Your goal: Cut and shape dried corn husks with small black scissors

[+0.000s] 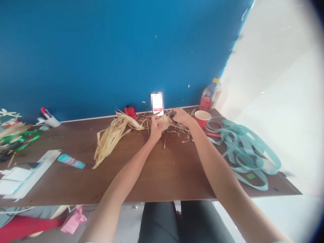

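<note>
At the back of the table, my left hand (pixel 156 127) is closed on a pale piece of dried corn husk (pixel 165 122). Close to its right side, my right hand (pixel 182 116) grips dark-handled scissors (pixel 172 117); the blades are mostly hidden at the husk. Brown husk scraps (pixel 181 128) lie scattered under and around both hands. Left of them rests a long bundle of dried corn husks (pixel 111 143), its strips fanned toward the front. Just behind my left hand, a phone (pixel 157 101) with a lit screen leans near the wall.
A red paper cup (pixel 202 118), a bottle (pixel 210 94) and tangled light-blue ribbon (pixel 243 145) occupy the right side. On the left are a blue tube (pixel 71 161), a white power strip (pixel 37 175) and a cup holding pens (pixel 52 120). A red object (pixel 130 111) stands by the wall.
</note>
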Demonstrator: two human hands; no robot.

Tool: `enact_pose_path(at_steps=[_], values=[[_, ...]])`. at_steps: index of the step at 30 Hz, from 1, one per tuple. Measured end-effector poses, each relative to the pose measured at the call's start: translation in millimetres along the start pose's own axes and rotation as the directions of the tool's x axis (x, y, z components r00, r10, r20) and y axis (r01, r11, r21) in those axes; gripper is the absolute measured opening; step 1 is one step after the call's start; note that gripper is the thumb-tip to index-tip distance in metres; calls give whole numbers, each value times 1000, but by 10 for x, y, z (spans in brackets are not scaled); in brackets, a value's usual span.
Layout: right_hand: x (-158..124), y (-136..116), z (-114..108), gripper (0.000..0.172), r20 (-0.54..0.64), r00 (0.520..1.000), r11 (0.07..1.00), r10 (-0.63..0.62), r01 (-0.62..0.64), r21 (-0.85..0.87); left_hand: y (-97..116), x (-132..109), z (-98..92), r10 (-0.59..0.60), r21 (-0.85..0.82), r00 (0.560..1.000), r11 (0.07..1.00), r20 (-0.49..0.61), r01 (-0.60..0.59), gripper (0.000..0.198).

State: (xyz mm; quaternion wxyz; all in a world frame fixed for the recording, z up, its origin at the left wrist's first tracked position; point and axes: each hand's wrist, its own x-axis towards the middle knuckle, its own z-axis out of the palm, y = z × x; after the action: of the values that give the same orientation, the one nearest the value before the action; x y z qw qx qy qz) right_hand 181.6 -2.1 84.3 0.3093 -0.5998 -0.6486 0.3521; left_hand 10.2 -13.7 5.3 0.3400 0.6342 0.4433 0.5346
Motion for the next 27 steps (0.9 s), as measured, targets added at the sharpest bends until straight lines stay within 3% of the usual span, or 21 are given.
enact_pose_path(at_steps=[3, 9, 14, 20, 25, 27], values=[[51, 41, 38, 44, -5, 1000, 1000, 0, 0, 13, 10, 13, -12, 71, 73, 997, 995, 23, -72, 25], [89, 102, 60, 40, 2, 1000, 1000, -10, 10, 3, 66, 29, -7, 68, 66, 997, 996, -23, -66, 20], [19, 40, -9, 43, 72, 997, 994, -26, 33, -104, 91, 9, -26, 70, 30, 995, 997, -76, -68, 30], [-47, -56, -138, 46, 115, 990, 962, 83, -50, -269, 98, 9, -34, 25, -2, 994, 1000, -104, -25, 40], [-129, -155, -328, 52, 160, 982, 859, 100, -5, -511, 75, 24, -42, -9, -45, 994, 999, -107, 5, 45], [-197, -221, -414, 51, 172, 972, 818, 160, -33, -574, 54, 46, -63, -16, -75, 998, 997, -67, 11, 48]])
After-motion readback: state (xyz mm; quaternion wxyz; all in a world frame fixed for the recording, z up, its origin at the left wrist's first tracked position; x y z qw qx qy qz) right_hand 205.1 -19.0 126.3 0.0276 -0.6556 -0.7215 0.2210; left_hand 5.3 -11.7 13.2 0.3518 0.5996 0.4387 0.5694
